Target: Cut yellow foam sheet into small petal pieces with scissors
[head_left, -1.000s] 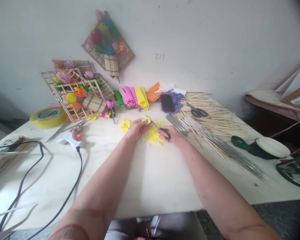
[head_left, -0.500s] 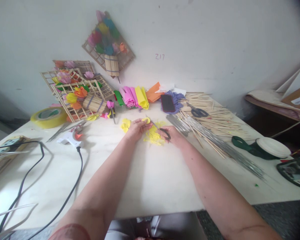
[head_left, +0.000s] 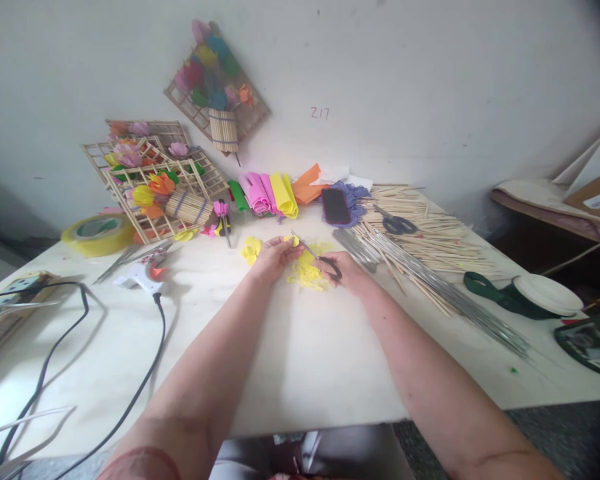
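Note:
My left hand [head_left: 276,259] pinches a small piece of yellow paper [head_left: 291,241] between thumb and fingers. A pair of scissors [head_left: 329,264] with dark handles is in my right hand [head_left: 344,269], and its blades point up and left at the edge of that paper. Thin yellow paper scraps [head_left: 307,275] lie on the table between and below the hands. Just left of my left hand rest cut yellow paper petals [head_left: 251,250].
Rolled coloured paper [head_left: 283,195], a phone [head_left: 336,207] and a second pair of scissors [head_left: 399,225] lie toward the wall. Bamboo sticks [head_left: 445,243] and metal wires [head_left: 450,293] spread right. A glue gun [head_left: 143,275] and tape roll [head_left: 99,233] are left, near flower-filled stick frames [head_left: 150,180].
Both hands stay almost in the same place, with the scissors still at the yellow paper. No other visible movement.

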{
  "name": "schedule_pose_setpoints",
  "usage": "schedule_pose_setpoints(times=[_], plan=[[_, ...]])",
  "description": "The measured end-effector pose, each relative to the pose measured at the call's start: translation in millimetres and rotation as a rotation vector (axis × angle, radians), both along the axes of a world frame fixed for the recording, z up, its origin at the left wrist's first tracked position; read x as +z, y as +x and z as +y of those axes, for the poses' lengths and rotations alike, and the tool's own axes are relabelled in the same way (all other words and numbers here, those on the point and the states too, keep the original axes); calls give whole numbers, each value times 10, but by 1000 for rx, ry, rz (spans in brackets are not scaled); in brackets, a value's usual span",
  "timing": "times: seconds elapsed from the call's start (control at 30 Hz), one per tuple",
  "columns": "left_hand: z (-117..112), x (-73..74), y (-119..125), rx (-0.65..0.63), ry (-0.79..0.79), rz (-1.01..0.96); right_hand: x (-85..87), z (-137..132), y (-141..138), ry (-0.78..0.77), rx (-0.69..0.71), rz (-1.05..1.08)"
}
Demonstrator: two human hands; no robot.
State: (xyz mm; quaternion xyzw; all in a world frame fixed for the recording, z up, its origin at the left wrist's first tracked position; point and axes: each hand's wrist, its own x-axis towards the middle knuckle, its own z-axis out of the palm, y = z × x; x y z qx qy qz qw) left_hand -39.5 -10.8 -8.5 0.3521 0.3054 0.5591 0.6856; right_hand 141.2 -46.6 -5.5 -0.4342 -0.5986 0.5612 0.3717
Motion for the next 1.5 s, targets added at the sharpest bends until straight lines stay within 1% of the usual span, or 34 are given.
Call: schedule_pose_setpoints(times=[0.3, 0.5, 0.77, 1.03, 1.33, 1.5], plan=[[-22, 11, -6, -59, 0, 55, -22, 19, 16, -43, 17, 17], [-30, 19, -19, -126, 25, 85, -16, 22, 27, -67, 23, 21], [-31, 8, -43, -145, 52, 70, 20, 10, 31, -16, 11, 20], [-38, 31, -25, -85, 7, 34, 41, 0, 21, 17, 5, 12], [-41, 40, -20, -60, -8, 29, 32, 2, 7, 18, -8, 1], [-28, 30, -19, -49, -8, 15, 20, 3, 12, 47, -10, -21]])
